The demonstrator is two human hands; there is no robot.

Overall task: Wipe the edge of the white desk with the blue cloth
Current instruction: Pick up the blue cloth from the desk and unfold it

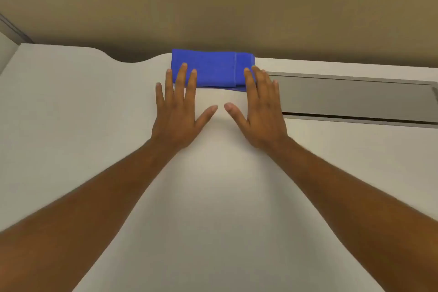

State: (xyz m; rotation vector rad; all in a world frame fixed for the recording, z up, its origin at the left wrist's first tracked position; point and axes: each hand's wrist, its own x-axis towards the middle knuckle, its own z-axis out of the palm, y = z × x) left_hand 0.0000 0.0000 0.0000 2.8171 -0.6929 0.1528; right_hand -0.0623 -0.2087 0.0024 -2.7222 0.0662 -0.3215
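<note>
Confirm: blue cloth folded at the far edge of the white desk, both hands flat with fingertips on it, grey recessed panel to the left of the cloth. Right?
Not quite. The grey recessed panel is to the right of the blue cloth, not the left, as the head view shows. The rest holds: the cloth lies folded at the far edge of the white desk, with the left hand and right hand flat, fingertips on it.

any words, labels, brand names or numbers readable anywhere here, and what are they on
None: no readable text in the head view.
blue cloth: plain, only a stitched hem, no tag showing.
white desk: bare.
grey recessed panel: unmarked.
</note>
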